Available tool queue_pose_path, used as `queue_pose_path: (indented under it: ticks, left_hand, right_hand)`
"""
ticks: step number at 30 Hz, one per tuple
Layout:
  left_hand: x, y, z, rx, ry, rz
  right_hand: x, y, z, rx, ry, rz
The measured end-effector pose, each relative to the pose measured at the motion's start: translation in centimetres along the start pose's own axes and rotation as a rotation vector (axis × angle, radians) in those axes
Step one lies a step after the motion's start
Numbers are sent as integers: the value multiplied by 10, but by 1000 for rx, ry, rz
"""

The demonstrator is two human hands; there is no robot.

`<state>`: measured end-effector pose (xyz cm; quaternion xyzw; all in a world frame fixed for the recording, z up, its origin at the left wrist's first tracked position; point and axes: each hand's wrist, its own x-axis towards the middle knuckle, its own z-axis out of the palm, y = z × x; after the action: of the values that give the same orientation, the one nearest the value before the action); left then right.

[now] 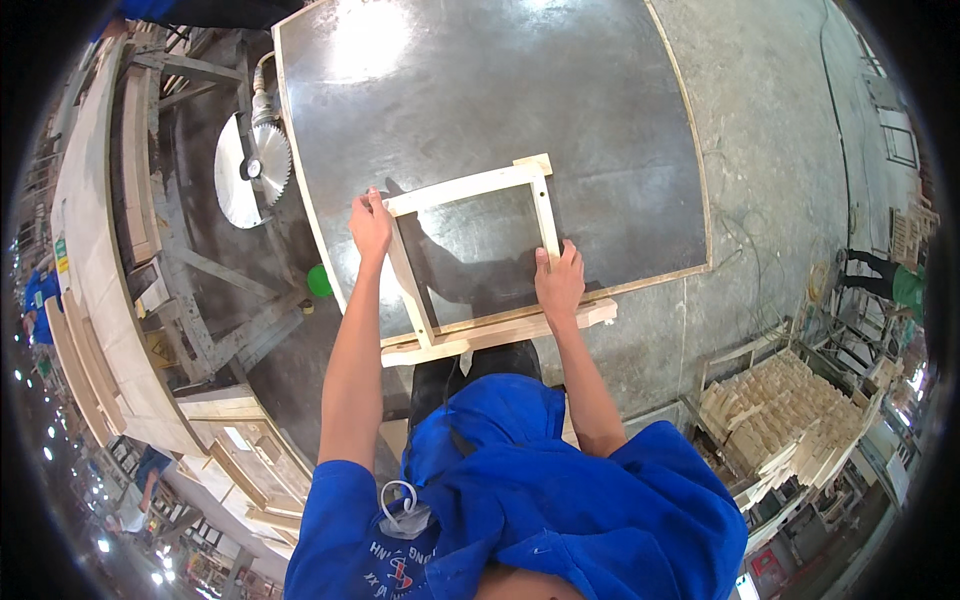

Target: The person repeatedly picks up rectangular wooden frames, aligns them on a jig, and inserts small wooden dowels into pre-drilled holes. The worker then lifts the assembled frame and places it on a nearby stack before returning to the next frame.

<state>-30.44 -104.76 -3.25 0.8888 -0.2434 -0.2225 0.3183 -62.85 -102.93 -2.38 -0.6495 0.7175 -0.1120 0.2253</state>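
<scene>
Head view: left hand (370,225) and right hand (559,282) grip wooden frame (540,205).

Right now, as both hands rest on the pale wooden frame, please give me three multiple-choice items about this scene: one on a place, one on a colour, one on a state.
1. Where is the round toothed steel saw blade?
A. left of the dark metal-topped table
B. on the frame
C. right of the table

2. What colour is the small ball beside the table's left edge?
A. red
B. green
C. yellow

3. How does the pale rectangular wooden frame lie?
A. upright on one edge
B. lifted clear in the air
C. flat on the table, its near end over the table's edge

Answers:
1 A, the blade sits past the table's left edge.
2 B, it shows bright green.
3 C, the left hand grips its left corner and the right hand presses its right rail while it lies flat.
</scene>
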Motion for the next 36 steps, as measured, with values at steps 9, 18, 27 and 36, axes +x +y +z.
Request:
queue_pose_path:
  ticks: [9,18,27,36]
  left_hand:
    - [-3,-4,13,163,74,-39]
    - [20,-24,5,-31,-111,-31]
    - [-2,-47,-2,-243,-32,69]
    - [-6,-48,-20,-29,-124,19]
  right_hand:
    - [2,-8,0,-24,3,19]
    - [127,-17,-6,177,16,-9]
    - [229,-63,3,351,207,118]
    - [138,-27,3,209,-267,46]
